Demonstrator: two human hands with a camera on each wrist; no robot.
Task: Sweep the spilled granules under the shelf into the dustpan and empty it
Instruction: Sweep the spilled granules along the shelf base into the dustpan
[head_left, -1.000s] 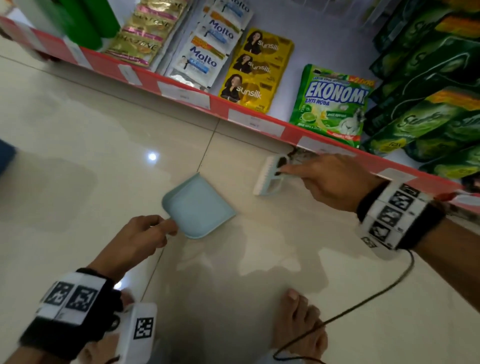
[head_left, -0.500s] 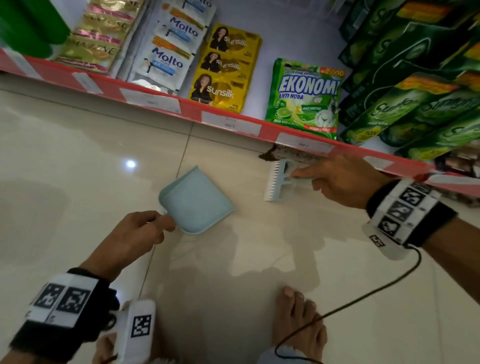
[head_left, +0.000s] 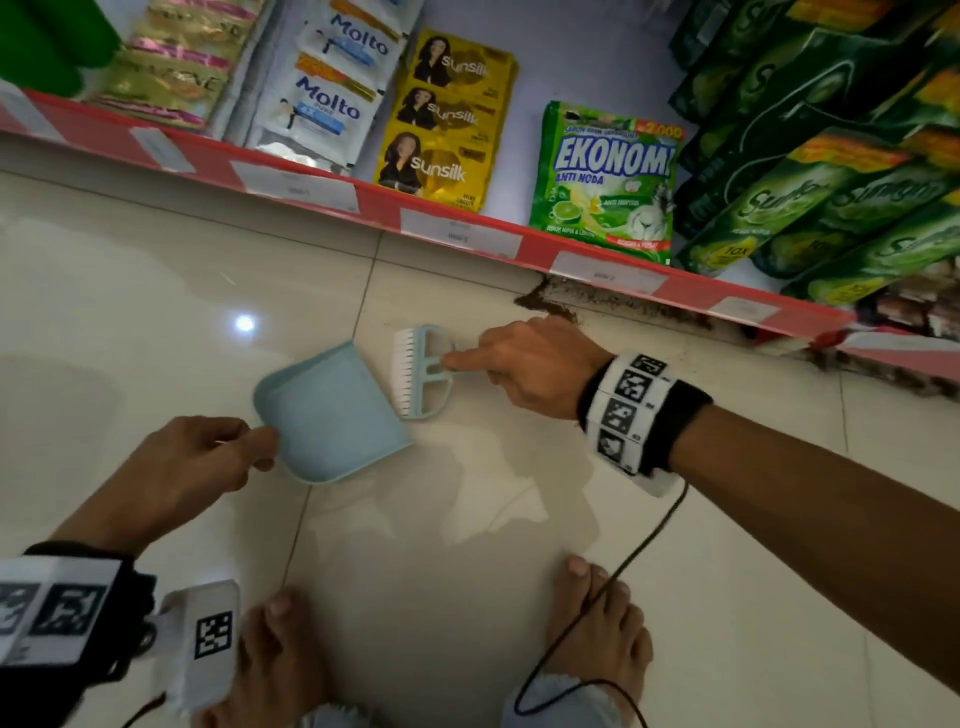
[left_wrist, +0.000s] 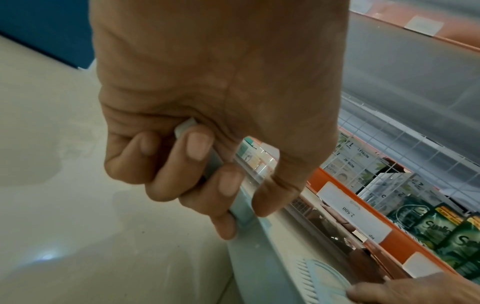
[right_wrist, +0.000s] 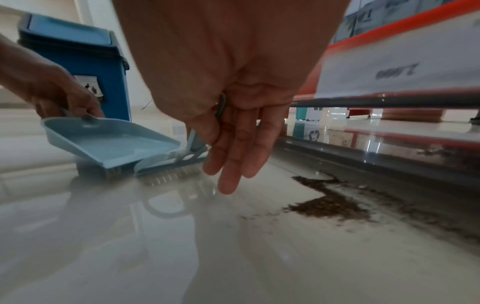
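A light blue dustpan (head_left: 332, 415) rests its lip on the tiled floor, rear raised. My left hand (head_left: 249, 447) grips its handle, fingers curled round it (left_wrist: 207, 174). A matching hand brush (head_left: 421, 371) stands bristles-down right beside the pan's lip (right_wrist: 176, 162). My right hand (head_left: 467, 364) holds the brush's handle, index finger laid along it. Dark brown granules (head_left: 613, 304) lie in a strip under the red shelf edge, with a denser patch on the open floor (right_wrist: 330, 205). The inside of the dustpan (right_wrist: 109, 144) looks bare.
A red-edged shelf (head_left: 457, 234) with price labels carries sachets and green detergent pouches just above the floor. A blue lidded bin (right_wrist: 78, 61) stands behind the dustpan. My bare feet (head_left: 597, 623) and a black cable (head_left: 623, 561) are near the bottom.
My right hand has drawn the brush away from the granules at the shelf edge, leftward to the dustpan's lip. The left hand still holds the dustpan in about the same place.
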